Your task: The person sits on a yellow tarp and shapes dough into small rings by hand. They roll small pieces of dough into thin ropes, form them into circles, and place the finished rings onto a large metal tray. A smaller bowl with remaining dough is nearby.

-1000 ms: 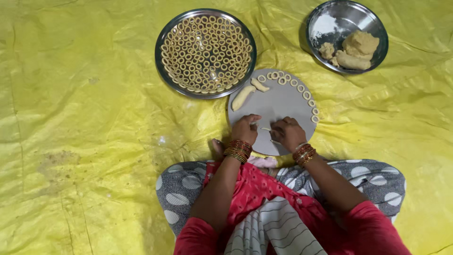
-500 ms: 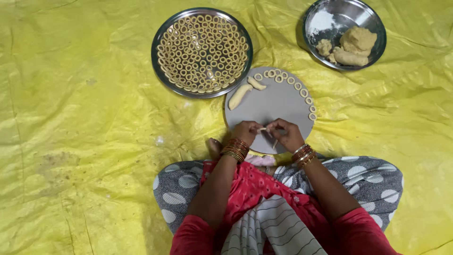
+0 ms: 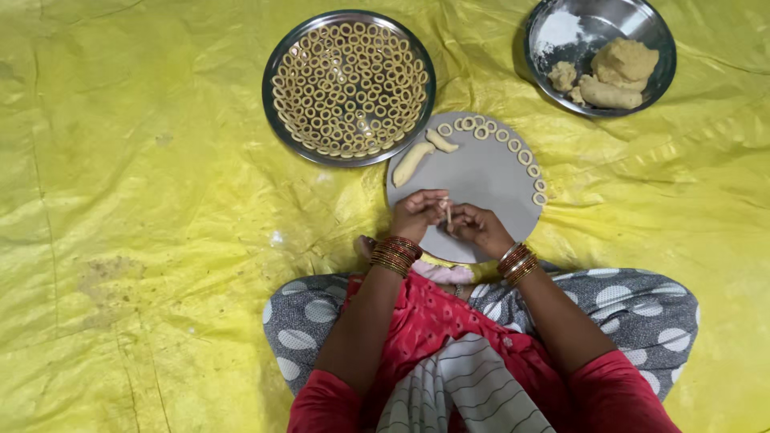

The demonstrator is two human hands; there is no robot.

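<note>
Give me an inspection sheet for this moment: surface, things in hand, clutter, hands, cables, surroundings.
Surface: yellow plastic sheet on the floor, creased, with a dusty smudge at its left.
Things in hand: thin dough strip pinched between both hands over the round grey board; finished rings line the board's far edge, and two dough pieces lie at its left.
Clutter: steel plate filled with dough rings; steel bowl with dough lumps and flour.
Hands: left hand and right hand both closed on the strip, bangles on both wrists.
Cables: nothing seen.
Surroundings: the person's own lap in red and grey spotted cloth; nothing else seen.
</note>
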